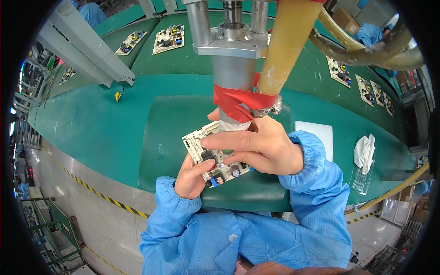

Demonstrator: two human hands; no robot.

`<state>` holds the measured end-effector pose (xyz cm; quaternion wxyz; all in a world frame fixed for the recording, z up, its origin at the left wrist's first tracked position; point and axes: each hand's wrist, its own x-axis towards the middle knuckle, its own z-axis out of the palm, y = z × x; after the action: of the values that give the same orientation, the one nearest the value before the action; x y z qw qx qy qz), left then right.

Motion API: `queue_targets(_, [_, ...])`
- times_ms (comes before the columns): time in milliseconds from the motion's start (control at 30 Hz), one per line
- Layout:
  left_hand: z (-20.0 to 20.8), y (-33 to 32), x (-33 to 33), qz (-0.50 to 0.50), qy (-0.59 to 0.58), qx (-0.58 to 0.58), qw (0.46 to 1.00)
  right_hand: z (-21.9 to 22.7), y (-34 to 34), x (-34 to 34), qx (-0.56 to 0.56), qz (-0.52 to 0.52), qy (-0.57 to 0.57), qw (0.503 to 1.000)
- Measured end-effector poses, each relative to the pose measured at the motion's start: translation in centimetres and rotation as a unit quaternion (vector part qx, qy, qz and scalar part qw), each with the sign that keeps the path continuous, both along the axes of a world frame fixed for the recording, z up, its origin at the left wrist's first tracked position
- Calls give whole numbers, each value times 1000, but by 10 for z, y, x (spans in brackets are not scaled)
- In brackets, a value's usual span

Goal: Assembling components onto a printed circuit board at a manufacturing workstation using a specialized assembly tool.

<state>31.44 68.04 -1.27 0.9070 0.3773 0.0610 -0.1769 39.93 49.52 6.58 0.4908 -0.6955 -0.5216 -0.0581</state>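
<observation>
A cream printed circuit board (pixel 195 144) with black, blue and round components is tilted under a vertical metal nozzle (pixel 233 73) wrapped in red tape (pixel 233 103). My left hand (pixel 190 178) grips the board's lower left edge, thumb on top near a black component. My right hand (pixel 263 146) comes in from the right over the board. Its index finger stretches across to the left beside the nozzle's whitish tip (pixel 227 124), with the thumb apart below it, near the components. A fingertip shows behind the nozzle; whose hand it belongs to cannot be told.
A thick yellowed hose (pixel 291 46) descends beside the nozzle. A green mat (pixel 160 133) lies under my hands. White foam (pixel 316 133) and a crumpled white cloth (pixel 364 153) on a clear tray lie right. More boards (pixel 168 39) rest on the green surface beyond; a metal post (pixel 87 46) stands left.
</observation>
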Motion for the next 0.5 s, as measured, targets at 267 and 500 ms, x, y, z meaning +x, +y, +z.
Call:
queue_targets(267, [-6, 6, 2, 11, 5, -12, 1000, -2, 2, -1, 9, 6, 19, 1000])
queue_targets(500, [-11, 10, 3, 25, 4, 3, 1000, -8, 8, 1, 62, 14, 50, 997])
